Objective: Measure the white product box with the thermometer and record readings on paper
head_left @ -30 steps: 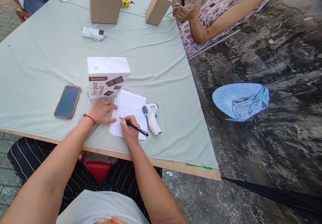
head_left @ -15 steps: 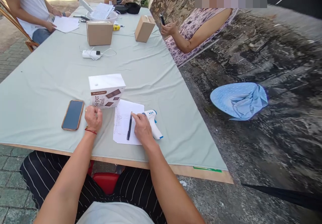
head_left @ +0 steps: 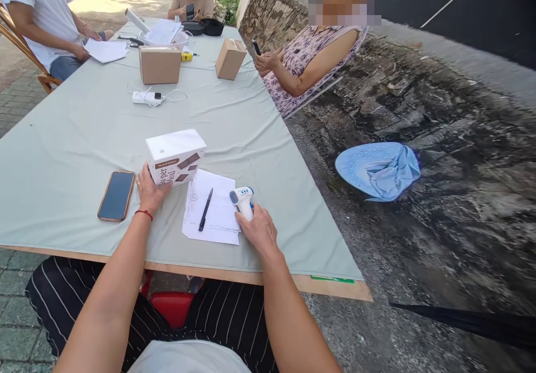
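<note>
My left hand (head_left: 151, 191) is at the lower left corner of a white box (head_left: 176, 145) printed with brown bars. Its fingers lie along the box's left side and the thumb across the front. My right hand (head_left: 260, 229) is closed round the handle of a white and blue infrared thermometer (head_left: 242, 199). Between the hands, a black pen (head_left: 205, 210) rests on white paper sheets (head_left: 220, 221) with some print or writing. Left of my left hand lies a smartphone (head_left: 116, 196) in a brown case.
Farther along the cloth-covered table (head_left: 96, 138) are a white device with a cable (head_left: 146, 97), two cardboard boxes (head_left: 159, 66) and a basket of papers (head_left: 165, 32). Several people sit around it. A blue hat (head_left: 372, 171) lies on the ledge at right.
My left hand has opened from a fist and taken hold of the box's corner. My right hand has left the pen and taken the thermometer, which is now turned more upright.
</note>
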Motion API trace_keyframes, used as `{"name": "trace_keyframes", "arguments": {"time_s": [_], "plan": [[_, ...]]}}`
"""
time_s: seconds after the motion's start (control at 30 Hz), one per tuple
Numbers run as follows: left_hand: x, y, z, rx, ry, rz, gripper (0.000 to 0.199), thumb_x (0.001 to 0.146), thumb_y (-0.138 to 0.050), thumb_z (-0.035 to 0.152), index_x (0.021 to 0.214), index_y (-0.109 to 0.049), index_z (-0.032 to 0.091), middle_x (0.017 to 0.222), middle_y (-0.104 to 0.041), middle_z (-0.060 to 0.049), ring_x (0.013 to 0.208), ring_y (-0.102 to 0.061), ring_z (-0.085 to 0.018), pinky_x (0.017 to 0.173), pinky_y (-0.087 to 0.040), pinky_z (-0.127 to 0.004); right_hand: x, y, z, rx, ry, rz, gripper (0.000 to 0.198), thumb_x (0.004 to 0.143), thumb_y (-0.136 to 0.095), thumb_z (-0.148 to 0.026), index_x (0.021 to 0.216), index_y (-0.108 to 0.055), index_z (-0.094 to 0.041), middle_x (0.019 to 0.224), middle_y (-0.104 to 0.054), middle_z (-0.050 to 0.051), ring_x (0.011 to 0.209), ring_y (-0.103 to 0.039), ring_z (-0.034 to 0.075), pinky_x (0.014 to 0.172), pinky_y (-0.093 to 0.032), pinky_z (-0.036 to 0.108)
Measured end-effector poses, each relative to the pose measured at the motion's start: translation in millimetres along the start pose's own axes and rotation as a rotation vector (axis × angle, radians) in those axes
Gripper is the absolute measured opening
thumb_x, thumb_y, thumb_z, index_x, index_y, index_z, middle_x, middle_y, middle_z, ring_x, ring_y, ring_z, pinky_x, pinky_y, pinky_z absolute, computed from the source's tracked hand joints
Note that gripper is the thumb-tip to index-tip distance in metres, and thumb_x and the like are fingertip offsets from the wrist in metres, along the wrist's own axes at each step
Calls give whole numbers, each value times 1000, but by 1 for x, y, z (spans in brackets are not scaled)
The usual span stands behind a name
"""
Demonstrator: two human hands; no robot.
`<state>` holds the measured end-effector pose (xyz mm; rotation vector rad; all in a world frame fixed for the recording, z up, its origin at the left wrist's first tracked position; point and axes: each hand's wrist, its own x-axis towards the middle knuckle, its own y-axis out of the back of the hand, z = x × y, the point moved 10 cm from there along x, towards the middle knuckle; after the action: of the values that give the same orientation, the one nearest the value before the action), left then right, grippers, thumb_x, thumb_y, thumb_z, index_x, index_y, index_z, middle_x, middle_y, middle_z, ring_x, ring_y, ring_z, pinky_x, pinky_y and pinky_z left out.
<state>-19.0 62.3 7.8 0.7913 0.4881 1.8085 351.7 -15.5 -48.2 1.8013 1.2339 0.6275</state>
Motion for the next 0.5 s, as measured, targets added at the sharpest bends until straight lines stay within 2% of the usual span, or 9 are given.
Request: {"name": "trace_keyframes", "arguments": {"time_s": [0.07, 0.13, 0.23, 0.3, 0.37, 0.43, 0.5], "plan": [[-1, 2, -2, -90, 2, 34, 88, 66, -80, 44, 139, -37, 21, 131, -48, -15, 128, -44, -34, 107, -39, -54, -1, 0, -1, 120, -74, 18, 50, 73, -61, -44, 116, -63, -16, 106, -65, 17, 100, -60, 33, 82, -46, 42], [-4, 8, -5, -258, 8, 96, 83, 65, -81, 46, 134, -43, 20, 125, -49, -13, 122, -48, -31, 103, -43, -50, -8, 2, -9, 332, -103, 70, 55, 70, -62, -46, 116, -63, -16, 111, -65, 16, 103, -59, 32, 87, -46, 43], [-9, 21, -9, -438, 5, 212, 69, 72, -75, 52, 126, -50, 18, 117, -53, -12, 115, -53, -28, 100, -45, -45, -28, 1, -40, 770, -33, 68, 57, 66, -66, -51, 113, -62, -18, 108, -67, 9, 97, -60, 26, 84, -47, 38], [-10, 23, -7, -487, -9, 213, 55, 80, -66, 57, 118, -58, 17, 110, -59, -11, 108, -57, -27, 98, -46, -44, -46, -12, -72, 1023, 11, -109, 44, 68, -66, -51, 96, -65, -19, 85, -65, 3, 76, -57, 19, 69, -46, 32], [-8, 20, -3, -521, -36, 148, 51, 85, -59, 59, 114, -62, 18, 106, -63, -10, 103, -60, -26, 95, -48, -42, -66, -25, -105, 1209, 29, -302, 33, 69, -65, -50, 82, -62, -19, 68, -56, -2, 60, -46, 14, 57, -38, 28], [-7, 15, 2, -528, -70, 83, 53, 86, -58, 60, 119, -62, 19, 110, -65, -10, 104, -61, -26, 95, -48, -42, -80, -31, -132, 1295, 48, -404, 30, 71, -66, -48, 77, -59, -20, 64, -51, -3, 58, -41, 12, 54, -33, 26], [-6, 12, 4, -493, -100, 43, 57, 85, -58, 60, 125, -60, 19, 115, -66, -11, 109, -60, -27, 98, -47, -43, -86, -37, -150, 1303, 73, -446, 30, 73, -67, -49, 74, -57, -21, 63, -49, -4, 57, -39, 11, 54, -31, 26]]}}
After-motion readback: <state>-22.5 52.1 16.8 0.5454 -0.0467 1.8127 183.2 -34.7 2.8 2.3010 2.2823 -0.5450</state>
